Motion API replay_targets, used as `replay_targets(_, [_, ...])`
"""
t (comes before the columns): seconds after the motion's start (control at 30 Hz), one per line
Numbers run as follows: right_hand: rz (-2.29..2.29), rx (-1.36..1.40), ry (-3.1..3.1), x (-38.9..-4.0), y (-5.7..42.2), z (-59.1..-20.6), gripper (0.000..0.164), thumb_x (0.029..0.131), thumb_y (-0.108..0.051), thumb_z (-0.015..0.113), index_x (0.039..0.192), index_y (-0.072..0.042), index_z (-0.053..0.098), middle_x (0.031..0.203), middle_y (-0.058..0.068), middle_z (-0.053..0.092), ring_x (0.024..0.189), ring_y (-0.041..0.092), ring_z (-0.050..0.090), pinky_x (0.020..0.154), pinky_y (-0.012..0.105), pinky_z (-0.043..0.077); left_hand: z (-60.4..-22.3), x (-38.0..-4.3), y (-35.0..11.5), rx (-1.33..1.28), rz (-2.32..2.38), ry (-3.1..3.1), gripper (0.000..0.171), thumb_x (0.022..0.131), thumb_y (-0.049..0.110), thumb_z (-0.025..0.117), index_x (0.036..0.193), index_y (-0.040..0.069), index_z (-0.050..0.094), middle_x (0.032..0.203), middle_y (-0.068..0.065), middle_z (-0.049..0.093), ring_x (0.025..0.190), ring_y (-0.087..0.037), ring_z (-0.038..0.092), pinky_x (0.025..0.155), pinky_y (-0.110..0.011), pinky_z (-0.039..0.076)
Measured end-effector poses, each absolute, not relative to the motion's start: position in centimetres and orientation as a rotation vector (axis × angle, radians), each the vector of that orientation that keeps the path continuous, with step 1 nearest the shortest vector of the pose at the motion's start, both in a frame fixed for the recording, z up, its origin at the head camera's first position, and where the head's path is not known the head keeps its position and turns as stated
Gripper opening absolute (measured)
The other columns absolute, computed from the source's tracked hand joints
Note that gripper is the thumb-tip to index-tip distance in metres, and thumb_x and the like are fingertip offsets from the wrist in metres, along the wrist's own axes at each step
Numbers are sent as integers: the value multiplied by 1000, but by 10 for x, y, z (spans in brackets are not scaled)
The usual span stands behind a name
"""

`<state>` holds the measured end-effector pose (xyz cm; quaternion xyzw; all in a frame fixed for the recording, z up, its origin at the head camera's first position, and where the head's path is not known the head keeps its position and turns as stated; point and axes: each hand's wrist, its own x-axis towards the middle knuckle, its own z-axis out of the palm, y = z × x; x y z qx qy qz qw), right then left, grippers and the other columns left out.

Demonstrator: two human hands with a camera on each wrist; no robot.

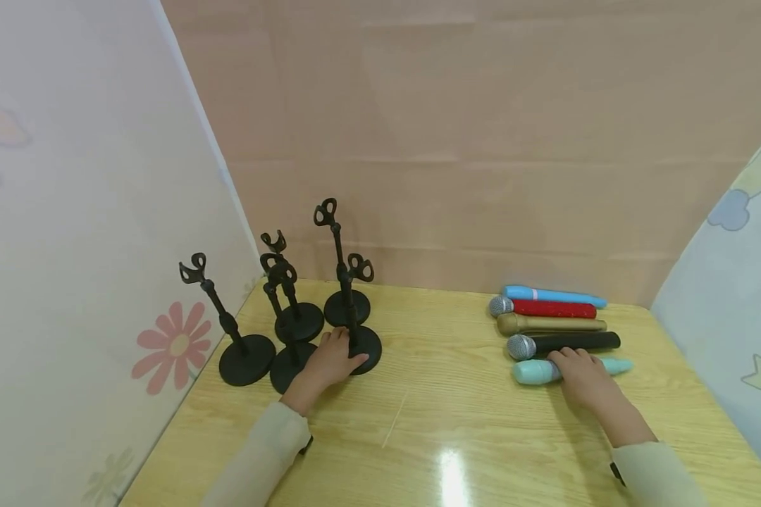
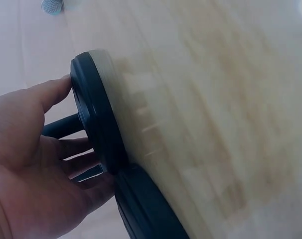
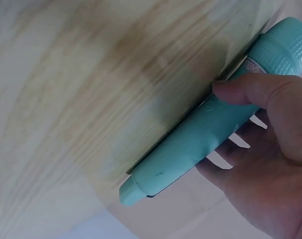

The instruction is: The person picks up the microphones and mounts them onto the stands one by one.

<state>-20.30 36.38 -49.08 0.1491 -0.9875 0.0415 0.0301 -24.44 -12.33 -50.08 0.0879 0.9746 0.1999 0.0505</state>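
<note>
Left hand [image 1: 328,358] grips one stand [image 1: 352,317] by its base [image 2: 98,112], fingers partly hidden, so exact hold unclear; right hand [image 1: 582,377] clasps the mint microphone [image 3: 186,142] on the table [image 1: 444,401], beside the black microphone [image 1: 583,342]. We'd steady the base flat and lift the mint one clear of its neighbour.

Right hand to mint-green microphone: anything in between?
Nothing visible: the right hand grips the mint-green microphone directly. The black microphone lies just beyond it, toward the back wall, not between.
</note>
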Motion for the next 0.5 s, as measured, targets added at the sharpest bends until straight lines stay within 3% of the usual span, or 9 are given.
replay_targets(0.27, [201, 514, -2976, -205, 369, -489, 39, 73, 7, 72, 111, 3, 64, 100, 17, 59, 89, 44, 58, 77, 66, 48, -500, -243, -123, 259, 575, 2969, 74, 99, 49, 63, 148, -4, 47, 155, -20, 41, 136, -42, 42, 106, -53, 45])
replay_targets(0.5, [349, 559, -2852, -205, 367, -481, 38, 74, 4, 80, 107, 7, 62, 97, 18, 58, 85, 37, 59, 74, 56, 52, -497, -239, -120, 280, 559, 2981, 73, 98, 50, 63, 146, -3, 50, 153, -21, 41, 135, -42, 42, 105, -53, 46])
